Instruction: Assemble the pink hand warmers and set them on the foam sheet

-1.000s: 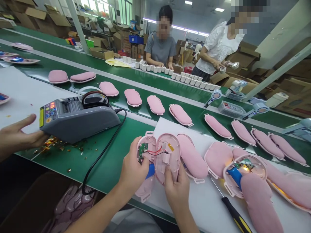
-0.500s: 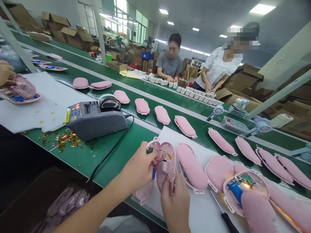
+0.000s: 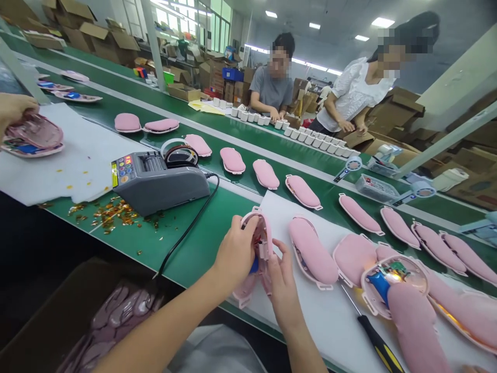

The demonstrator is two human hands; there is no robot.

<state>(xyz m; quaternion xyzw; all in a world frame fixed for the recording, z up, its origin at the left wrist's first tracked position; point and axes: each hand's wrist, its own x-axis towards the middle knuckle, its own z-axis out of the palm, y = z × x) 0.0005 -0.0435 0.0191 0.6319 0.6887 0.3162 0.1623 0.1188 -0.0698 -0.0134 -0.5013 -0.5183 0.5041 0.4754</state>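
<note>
Both my hands hold a pink plastic casing (image 3: 264, 221) whose two halves stand partly apart, with wires and a blue part inside. My left hand (image 3: 235, 249) grips its left side, thumb reaching into the gap. Around the right half close the fingers of my right hand (image 3: 282, 277). Just to the right lies a pink padded casing (image 3: 312, 251) on the white sheet (image 3: 272, 204). Farther right, an opened casing (image 3: 417, 280) shows a blue battery-like part, a green board and a lit lamp. A screwdriver (image 3: 375, 334) with a black and yellow handle lies near it.
A grey tape dispenser (image 3: 166, 189) with a black cord (image 3: 186, 233) stands left, beside amber tape scraps (image 3: 112, 213). Several pink casings (image 3: 266, 173) line the green table. Another person's hand (image 3: 17, 111) is at far left; two people work across the table behind white cups (image 3: 310, 139).
The casing's halves have come closer together, and my right hand has shifted up along the right half. The view has turned slightly. One person across the table has raised their hands from the cups.
</note>
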